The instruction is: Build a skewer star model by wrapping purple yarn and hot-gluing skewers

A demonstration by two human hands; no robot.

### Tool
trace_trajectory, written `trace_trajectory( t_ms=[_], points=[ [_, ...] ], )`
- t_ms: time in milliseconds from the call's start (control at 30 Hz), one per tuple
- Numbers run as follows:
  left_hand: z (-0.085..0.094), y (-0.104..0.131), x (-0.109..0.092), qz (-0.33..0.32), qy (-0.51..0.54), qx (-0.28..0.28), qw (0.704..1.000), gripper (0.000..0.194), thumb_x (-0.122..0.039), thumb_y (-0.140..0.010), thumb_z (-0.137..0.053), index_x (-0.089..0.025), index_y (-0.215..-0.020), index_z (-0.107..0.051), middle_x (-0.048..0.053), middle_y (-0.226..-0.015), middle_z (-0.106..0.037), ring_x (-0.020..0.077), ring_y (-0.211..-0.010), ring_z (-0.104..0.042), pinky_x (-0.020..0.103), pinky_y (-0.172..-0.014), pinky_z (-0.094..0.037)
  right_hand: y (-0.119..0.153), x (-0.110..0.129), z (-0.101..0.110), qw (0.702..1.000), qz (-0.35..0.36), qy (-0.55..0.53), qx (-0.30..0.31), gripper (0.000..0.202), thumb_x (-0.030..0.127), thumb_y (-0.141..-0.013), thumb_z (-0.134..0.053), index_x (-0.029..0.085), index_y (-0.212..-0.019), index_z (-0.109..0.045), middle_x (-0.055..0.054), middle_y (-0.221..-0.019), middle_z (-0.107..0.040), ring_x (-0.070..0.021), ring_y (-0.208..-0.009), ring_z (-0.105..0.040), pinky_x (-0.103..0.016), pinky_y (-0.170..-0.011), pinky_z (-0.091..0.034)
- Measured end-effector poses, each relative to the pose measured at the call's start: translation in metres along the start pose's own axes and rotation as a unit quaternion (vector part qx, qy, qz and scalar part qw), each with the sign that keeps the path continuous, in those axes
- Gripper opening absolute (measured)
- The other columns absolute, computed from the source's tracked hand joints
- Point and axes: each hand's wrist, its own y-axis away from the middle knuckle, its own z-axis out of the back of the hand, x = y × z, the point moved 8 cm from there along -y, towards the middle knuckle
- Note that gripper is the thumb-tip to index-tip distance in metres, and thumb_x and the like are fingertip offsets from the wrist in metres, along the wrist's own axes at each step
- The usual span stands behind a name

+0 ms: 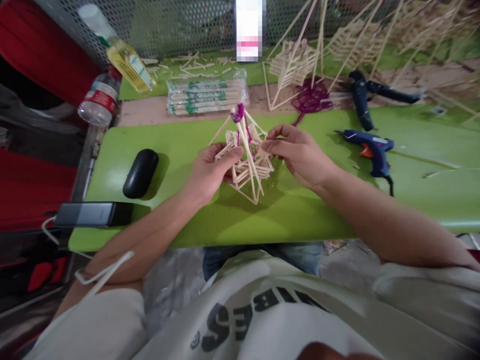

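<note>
A small model of pale wooden sticks (250, 167) stands over the green table, with slanting legs meeting at a top wrapped in purple yarn (237, 113). My left hand (212, 172) is closed around its left side, thumb across the front sticks. At the model's right edge, my right hand (294, 150) is closed in a pinch; what lies between the fingertips is too small to make out. More purple yarn hangs down inside the frame. A blue glue gun (371, 147) lies to the right of my right hand.
Behind are a packet of wrapped chopsticks (206, 95), a purple yarn heap (311, 95), another stick model (292, 65) and a dark glue gun (362, 100). A black case (140, 173), a power bank (93, 214) and bottles (129, 62) are at left. A phone (248, 30) stands at the back.
</note>
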Motion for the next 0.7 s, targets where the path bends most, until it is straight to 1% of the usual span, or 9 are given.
trace_trajectory(
  t_ms=[133, 267, 367, 467, 567, 700],
  points=[
    [0.0001, -0.0005, 0.0006, 0.004, -0.007, -0.004, 1.000, 0.054, -0.067, -0.097, -0.099, -0.021, -0.116, -0.079, 0.005, -0.094, -0.086, 0.0173, -0.070, -0.081, 0.028, -0.061, -0.070, 0.0007, -0.0008, -0.0004, 1.000, 0.001, -0.011, -0.006, 0.042, 0.027, -0.078, -0.109, 0.023, -0.095, -0.071, -0.002, -0.088, -0.080, -0.0163, -0.082, -0.073, -0.033, -0.077, -0.057],
    [-0.0004, -0.0010, 0.0010, 0.001, -0.009, 0.000, 1.000, 0.053, -0.066, -0.097, -0.099, -0.021, -0.118, -0.081, 0.005, -0.096, -0.086, 0.0180, -0.070, -0.082, 0.029, -0.061, -0.070, 0.0012, -0.0017, 0.0031, 1.000, 0.010, -0.006, -0.012, 0.048, 0.030, -0.076, -0.114, 0.025, -0.097, -0.071, -0.001, -0.088, -0.079, -0.0180, -0.084, -0.075, -0.034, -0.074, -0.056],
    [0.0005, -0.0010, 0.0026, 0.002, -0.015, 0.000, 1.000, 0.054, -0.068, -0.096, -0.100, -0.022, -0.116, -0.080, 0.006, -0.099, -0.086, 0.0187, -0.073, -0.082, 0.031, -0.063, -0.072, 0.0020, -0.0014, 0.0042, 1.000, 0.012, -0.005, -0.015, 0.049, 0.029, -0.076, -0.115, 0.025, -0.097, -0.071, -0.001, -0.087, -0.076, -0.0175, -0.082, -0.074, -0.035, -0.074, -0.056],
    [0.0010, -0.0005, 0.0040, 0.007, -0.022, -0.003, 1.000, 0.055, -0.069, -0.096, -0.099, -0.022, -0.116, -0.079, 0.006, -0.098, -0.086, 0.0179, -0.071, -0.081, 0.031, -0.061, -0.070, 0.0022, 0.0001, 0.0042, 1.000, 0.018, 0.003, -0.020, 0.050, 0.031, -0.077, -0.115, 0.025, -0.097, -0.069, -0.001, -0.087, -0.076, -0.0178, -0.081, -0.074, -0.036, -0.073, -0.055],
    [-0.0007, 0.0003, 0.0028, 0.006, -0.023, 0.001, 1.000, 0.056, -0.071, -0.096, -0.099, -0.022, -0.116, -0.079, 0.006, -0.096, -0.085, 0.0183, -0.070, -0.080, 0.030, -0.060, -0.068, 0.0018, 0.0003, 0.0051, 0.999, 0.020, 0.014, -0.031, 0.054, 0.034, -0.074, -0.117, 0.026, -0.095, -0.067, -0.001, -0.084, -0.076, -0.0178, -0.079, -0.072, -0.035, -0.070, -0.050],
    [-0.0034, 0.0006, 0.0005, 0.005, -0.019, 0.009, 1.000, 0.058, -0.070, -0.094, -0.101, -0.021, -0.116, -0.078, 0.006, -0.096, -0.086, 0.0188, -0.072, -0.081, 0.031, -0.061, -0.069, 0.0016, 0.0004, 0.0056, 0.999, 0.020, 0.028, -0.033, 0.057, 0.039, -0.073, -0.119, 0.026, -0.092, -0.067, 0.001, -0.079, -0.071, -0.0153, -0.074, -0.065, -0.034, -0.066, -0.044]
  ],
)
